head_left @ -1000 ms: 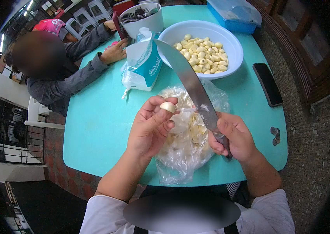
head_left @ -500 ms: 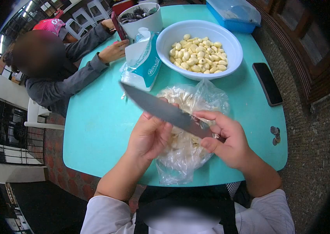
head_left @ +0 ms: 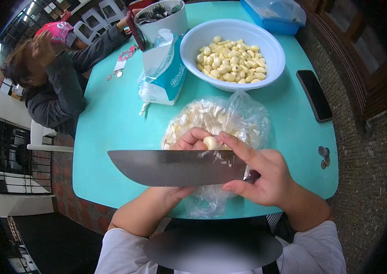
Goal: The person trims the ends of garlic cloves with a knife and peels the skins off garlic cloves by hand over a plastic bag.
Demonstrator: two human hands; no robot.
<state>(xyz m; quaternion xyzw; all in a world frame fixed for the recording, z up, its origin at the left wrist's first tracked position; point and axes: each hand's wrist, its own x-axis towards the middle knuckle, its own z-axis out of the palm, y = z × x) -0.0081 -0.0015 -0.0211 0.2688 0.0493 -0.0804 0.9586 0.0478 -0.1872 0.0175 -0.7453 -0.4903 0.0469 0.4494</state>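
Observation:
My right hand point(head_left: 269, 176) grips a broad kitchen knife point(head_left: 170, 169) by its handle. The blade lies level, pointing left, with small bits of skin stuck to it near the handle. Behind the blade, my left hand point(head_left: 191, 139) pinches a pale garlic clove point(head_left: 210, 142); its palm is hidden by the knife. My right index finger reaches along the blade's upper edge, close to the clove. Beneath both hands rests a clear plastic bag point(head_left: 248, 114) of unpeeled garlic. Beyond it stands a light-blue bowl point(head_left: 273, 52) of peeled garlic cloves point(head_left: 232, 61).
On the turquoise table point(head_left: 111, 169) are a tissue pack point(head_left: 168, 73), a white tub of cutlery point(head_left: 168, 27), a blue lidded box point(head_left: 273, 20), a phone point(head_left: 315, 96) and coins point(head_left: 324, 156). Another person point(head_left: 58, 86) sits at the left, one hand raised to the head.
The knife has swung from slanting to level and come lower. A clove now shows in my left fingers. The other person's near hand has left the table for the head.

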